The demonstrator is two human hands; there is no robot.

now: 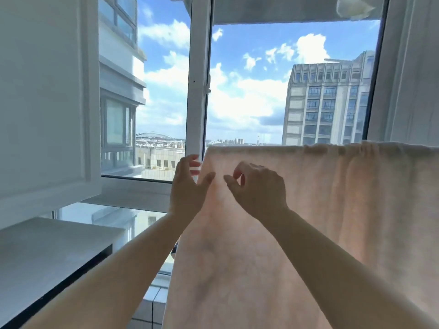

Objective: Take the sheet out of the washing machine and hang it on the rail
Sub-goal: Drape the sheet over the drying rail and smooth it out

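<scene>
A pale pink sheet (344, 198) hangs draped over a horizontal rail; the rail itself is hidden under the sheet's folded top edge. My left hand (187, 186) is at the sheet's left edge, fingers spread and relaxed, thumb close to the fabric, gripping nothing. My right hand (256, 186) hovers in front of the sheet just right of that edge, fingers loosely bent and holding nothing. The washing machine is out of view.
An open white window sash (47, 103) swings inward at the left, above a grey-white ledge (47, 257). A white window post (197, 91) stands behind the hands. Another white cloth (354, 8) hangs at the top right, and a white curtain (413, 79) at the right.
</scene>
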